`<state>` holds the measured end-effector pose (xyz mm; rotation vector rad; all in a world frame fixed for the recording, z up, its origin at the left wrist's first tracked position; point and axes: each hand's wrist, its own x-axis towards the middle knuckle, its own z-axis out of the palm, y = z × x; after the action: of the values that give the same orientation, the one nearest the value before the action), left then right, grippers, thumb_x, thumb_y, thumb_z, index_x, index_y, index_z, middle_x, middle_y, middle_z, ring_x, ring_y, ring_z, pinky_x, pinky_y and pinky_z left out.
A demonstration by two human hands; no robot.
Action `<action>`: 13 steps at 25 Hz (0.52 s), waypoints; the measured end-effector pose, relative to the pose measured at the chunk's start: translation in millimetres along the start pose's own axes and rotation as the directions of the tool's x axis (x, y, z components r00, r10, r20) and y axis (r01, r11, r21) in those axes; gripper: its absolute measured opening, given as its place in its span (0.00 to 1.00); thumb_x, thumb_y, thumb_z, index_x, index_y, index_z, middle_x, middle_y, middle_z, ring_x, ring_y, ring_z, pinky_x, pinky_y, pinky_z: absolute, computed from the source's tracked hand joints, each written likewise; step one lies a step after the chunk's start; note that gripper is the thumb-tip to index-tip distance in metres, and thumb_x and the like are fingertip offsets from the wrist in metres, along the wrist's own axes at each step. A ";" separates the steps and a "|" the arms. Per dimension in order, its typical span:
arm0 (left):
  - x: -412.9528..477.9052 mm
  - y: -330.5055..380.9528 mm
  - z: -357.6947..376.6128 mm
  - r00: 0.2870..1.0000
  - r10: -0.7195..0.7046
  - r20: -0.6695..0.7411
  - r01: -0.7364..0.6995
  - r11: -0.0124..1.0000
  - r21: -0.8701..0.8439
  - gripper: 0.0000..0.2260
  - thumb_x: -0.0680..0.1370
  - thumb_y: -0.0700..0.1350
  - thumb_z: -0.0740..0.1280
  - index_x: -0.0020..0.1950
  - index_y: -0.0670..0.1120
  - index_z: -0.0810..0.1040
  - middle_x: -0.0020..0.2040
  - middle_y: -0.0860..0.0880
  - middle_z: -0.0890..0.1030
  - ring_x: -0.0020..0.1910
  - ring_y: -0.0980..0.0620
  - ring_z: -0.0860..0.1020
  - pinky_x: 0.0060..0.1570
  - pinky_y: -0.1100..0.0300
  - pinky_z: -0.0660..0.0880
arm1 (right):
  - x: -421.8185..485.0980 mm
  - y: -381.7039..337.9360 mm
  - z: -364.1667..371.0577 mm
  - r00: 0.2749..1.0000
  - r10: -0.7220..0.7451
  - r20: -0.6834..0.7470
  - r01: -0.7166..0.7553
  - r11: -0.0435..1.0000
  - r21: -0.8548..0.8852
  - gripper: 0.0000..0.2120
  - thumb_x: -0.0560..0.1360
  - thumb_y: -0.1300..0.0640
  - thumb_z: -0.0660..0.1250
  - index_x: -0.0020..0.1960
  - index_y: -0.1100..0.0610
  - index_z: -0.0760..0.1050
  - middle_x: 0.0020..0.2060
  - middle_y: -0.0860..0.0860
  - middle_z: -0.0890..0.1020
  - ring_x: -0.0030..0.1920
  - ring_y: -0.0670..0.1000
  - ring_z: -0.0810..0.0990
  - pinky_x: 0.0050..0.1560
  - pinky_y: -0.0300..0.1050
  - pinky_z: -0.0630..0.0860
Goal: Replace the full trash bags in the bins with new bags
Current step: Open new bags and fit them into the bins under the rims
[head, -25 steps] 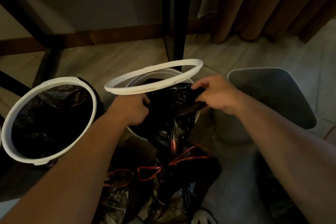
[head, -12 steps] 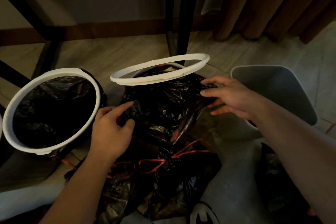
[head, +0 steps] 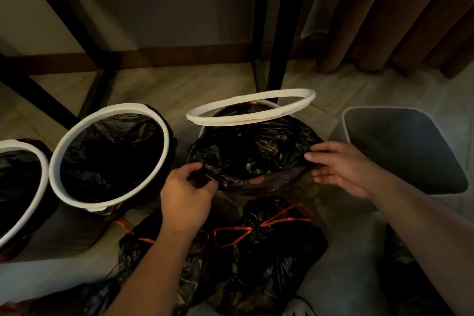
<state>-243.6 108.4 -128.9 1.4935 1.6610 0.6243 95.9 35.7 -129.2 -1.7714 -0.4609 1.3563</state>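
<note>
A round white bin stands in the middle, its white ring lid (head: 251,108) tilted up at the back. A black trash bag (head: 254,154) is spread over the bin's mouth and drapes down its front. My left hand (head: 187,192) pinches the bag's edge at the front left. My right hand (head: 341,167) holds the bag's right edge with straight fingers and thumb on top. Full black bags tied with red drawstrings (head: 236,236) lie on the floor in front of the bin.
Left of it stand two round bins with white rims (head: 110,110) and black liners, the far-left one (head: 38,156) cut off. A bare grey rectangular bin (head: 405,146) stands at the right. Black table legs (head: 277,33) and brown curtains (head: 400,13) are behind.
Both hands came out of the bin's mouth, spread the black bag over the rim and pulled its edge down the front. The view shifted, and a third bin shows at far left.
</note>
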 end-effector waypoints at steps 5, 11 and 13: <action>-12.8 -9.3 7.4 0.996 -0.034 0.077 0.044 0.989 -0.140 0.37 0.70 0.48 0.82 0.76 0.55 0.72 0.69 0.55 0.73 0.65 0.48 0.78 0.63 0.45 0.80 | -7.7 12.9 5.8 0.997 0.004 0.078 -0.007 1.000 0.030 0.28 0.71 0.75 0.74 0.66 0.56 0.76 0.43 0.60 0.86 0.38 0.53 0.85 0.36 0.45 0.82; -30.2 -13.7 23.8 0.977 -0.104 0.185 0.181 0.861 -0.474 0.36 0.66 0.51 0.83 0.68 0.67 0.72 0.65 0.55 0.77 0.61 0.49 0.83 0.55 0.46 0.84 | -6.9 16.8 11.7 0.993 0.086 0.084 -0.096 0.987 0.128 0.17 0.70 0.57 0.81 0.54 0.61 0.80 0.46 0.62 0.86 0.42 0.58 0.88 0.40 0.49 0.84; -35.5 -14.0 34.6 0.965 -0.129 0.230 0.242 0.778 -0.580 0.28 0.70 0.40 0.80 0.59 0.66 0.75 0.59 0.49 0.83 0.53 0.47 0.87 0.48 0.48 0.86 | -7.8 19.5 14.3 0.989 0.085 0.123 -0.107 0.977 0.186 0.16 0.66 0.59 0.82 0.50 0.60 0.80 0.43 0.60 0.85 0.41 0.57 0.88 0.41 0.49 0.85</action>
<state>-224.0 66.3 -151.1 0.8742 1.2753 0.7931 76.3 24.3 -140.8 -1.5814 -0.2971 1.5226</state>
